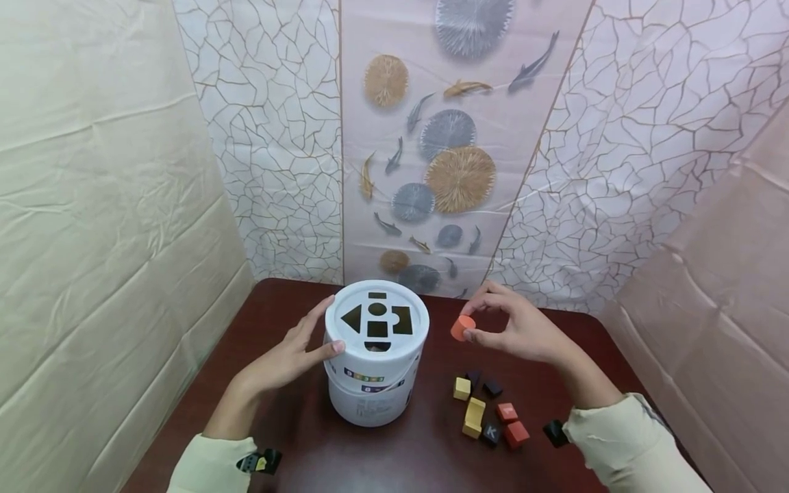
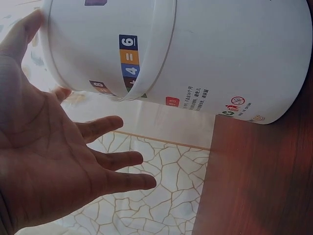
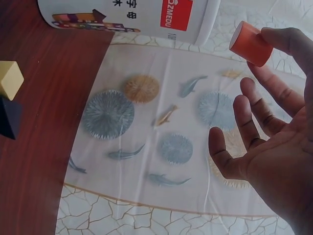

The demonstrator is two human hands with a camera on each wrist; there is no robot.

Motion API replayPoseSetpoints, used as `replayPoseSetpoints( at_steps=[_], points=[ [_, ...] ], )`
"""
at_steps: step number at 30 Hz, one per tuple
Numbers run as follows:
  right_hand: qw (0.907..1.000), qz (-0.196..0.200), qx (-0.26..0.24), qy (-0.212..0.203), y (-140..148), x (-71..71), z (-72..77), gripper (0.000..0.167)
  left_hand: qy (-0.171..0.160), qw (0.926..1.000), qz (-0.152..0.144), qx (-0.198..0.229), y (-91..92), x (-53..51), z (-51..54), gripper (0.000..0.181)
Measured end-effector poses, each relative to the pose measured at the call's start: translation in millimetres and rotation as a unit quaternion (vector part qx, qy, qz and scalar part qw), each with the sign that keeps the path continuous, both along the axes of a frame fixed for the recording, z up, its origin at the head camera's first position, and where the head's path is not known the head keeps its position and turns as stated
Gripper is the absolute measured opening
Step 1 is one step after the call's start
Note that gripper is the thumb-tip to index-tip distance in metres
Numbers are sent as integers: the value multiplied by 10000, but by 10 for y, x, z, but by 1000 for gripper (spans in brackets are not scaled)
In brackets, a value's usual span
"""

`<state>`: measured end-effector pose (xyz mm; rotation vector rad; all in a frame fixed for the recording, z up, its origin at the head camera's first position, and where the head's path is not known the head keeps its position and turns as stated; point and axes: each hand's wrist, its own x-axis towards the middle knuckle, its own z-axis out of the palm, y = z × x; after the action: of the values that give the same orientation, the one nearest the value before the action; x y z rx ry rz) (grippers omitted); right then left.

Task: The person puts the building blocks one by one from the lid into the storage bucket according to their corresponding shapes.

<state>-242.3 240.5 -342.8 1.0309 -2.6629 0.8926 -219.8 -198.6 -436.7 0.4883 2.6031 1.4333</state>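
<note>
A white bucket [image 1: 370,404] stands upright on the table, its lid [image 1: 345,301] cut with several shaped holes: a triangle, a circle, squares and others. My left hand [image 1: 290,359] touches the lid's left rim with thumb and a fingertip, the other fingers spread and straight in the left wrist view. To the right of the bucket, above the table, my right hand [image 1: 520,325] pinches an orange cylinder block [image 3: 252,44] between thumb and index finger. The remaining right fingers are loosely bent. The block is apart from the bucket.
On the dark red table [image 1: 431,459], right of the bucket, lie several blocks: a yellow cube [image 1: 461,389], a yellow curved block [image 1: 474,414], red blocks [image 1: 516,434] and black blocks [image 1: 490,434]. Patterned cloth walls [image 1: 290,171] rise behind and at both sides.
</note>
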Motion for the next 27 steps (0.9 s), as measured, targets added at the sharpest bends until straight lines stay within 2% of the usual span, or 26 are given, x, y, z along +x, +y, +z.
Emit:
replayPoseSetpoints(
  at_steps=[4, 14, 21, 27],
  points=[
    [9999, 118, -37, 58, -55, -22, 24, 22, 36, 10000, -3, -9, 4, -4, 13, 93],
    [10000, 96, 10, 22, -267, -83, 100, 25, -32, 9999, -22, 134, 10, -6, -10, 93],
    [9996, 55, -274, 24, -420, -192, 42, 27, -56, 9996, -49, 283, 12, 3, -25, 95],
    [9989, -63, -448, -95, -503, -256, 19, 28, 76, 9991, -163, 387, 19, -16, -19, 95]
  ],
)
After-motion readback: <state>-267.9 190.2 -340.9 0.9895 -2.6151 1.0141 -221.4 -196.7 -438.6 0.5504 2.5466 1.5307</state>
